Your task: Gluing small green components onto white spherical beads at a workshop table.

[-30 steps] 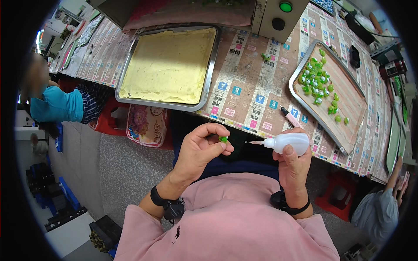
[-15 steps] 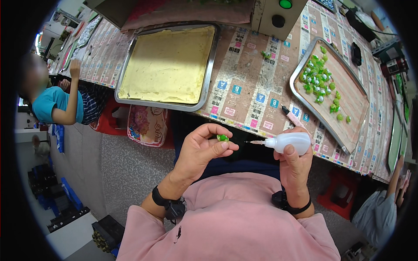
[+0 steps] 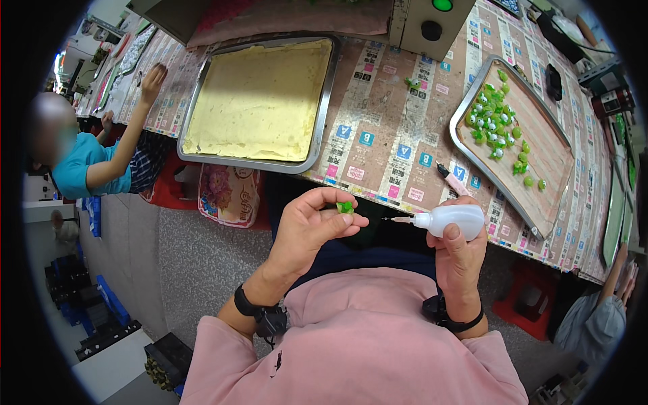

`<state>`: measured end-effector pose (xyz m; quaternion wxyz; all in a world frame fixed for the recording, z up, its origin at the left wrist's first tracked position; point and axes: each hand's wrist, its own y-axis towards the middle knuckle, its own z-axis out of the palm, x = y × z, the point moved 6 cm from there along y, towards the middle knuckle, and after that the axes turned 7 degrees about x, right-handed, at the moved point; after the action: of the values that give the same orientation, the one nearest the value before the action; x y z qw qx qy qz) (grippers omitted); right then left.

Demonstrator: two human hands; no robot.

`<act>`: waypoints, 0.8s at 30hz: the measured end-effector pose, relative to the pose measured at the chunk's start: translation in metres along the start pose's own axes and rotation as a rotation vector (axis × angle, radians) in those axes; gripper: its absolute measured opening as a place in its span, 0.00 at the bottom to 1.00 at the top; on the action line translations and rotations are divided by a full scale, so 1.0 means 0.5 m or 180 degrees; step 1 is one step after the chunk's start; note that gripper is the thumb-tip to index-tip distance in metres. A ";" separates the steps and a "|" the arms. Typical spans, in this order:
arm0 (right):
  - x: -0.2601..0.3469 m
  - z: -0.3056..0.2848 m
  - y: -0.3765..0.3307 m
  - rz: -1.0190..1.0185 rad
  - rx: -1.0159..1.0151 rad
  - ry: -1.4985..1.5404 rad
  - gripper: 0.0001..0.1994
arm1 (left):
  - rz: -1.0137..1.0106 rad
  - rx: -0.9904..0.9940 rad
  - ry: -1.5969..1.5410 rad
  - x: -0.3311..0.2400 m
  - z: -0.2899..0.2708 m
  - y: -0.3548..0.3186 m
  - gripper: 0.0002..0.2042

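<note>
My left hand (image 3: 312, 227) pinches a small green piece (image 3: 345, 206) between thumb and fingertips, just below the table's near edge. My right hand (image 3: 459, 250) grips a white squeeze bottle (image 3: 453, 220) lying sideways, its thin needle tip (image 3: 394, 219) pointing left toward the green piece with a small gap between them. On the table to the right a metal tray (image 3: 548, 169) holds several more small green pieces (image 3: 496, 121).
A large metal tray with a yellow mat (image 3: 263, 101) lies on the table's left half. A grey box with a green light (image 3: 432, 20) stands at the back. A pink-handled tool (image 3: 453, 180) lies by the edge. A person in a blue shirt (image 3: 88, 162) reaches onto the table at the left.
The person at the left has raised an arm and laid a hand on the table. My hands, the bottle and the green piece stay about where they were.
</note>
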<state>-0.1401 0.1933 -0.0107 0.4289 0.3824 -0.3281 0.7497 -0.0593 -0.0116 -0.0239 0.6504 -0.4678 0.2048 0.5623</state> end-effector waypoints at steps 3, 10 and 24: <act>-0.001 -0.003 0.001 0.0012 -0.0005 0.0020 0.24 | 0.0004 0.0036 0.0029 -0.001 0.001 0.007 0.12; -0.009 -0.006 0.010 0.0019 -0.0063 0.0107 0.22 | 0.0028 0.0068 0.0196 -0.002 0.005 0.012 0.12; -0.020 0.039 0.103 0.0071 0.0188 -0.1081 0.19 | 0.0415 -0.0141 0.0122 -0.007 -0.026 -0.019 0.14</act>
<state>-0.1771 0.1518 -0.0180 0.3475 0.5124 -0.3779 0.6884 -0.0480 -0.0237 -0.0240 0.5979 -0.4784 0.2348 0.5988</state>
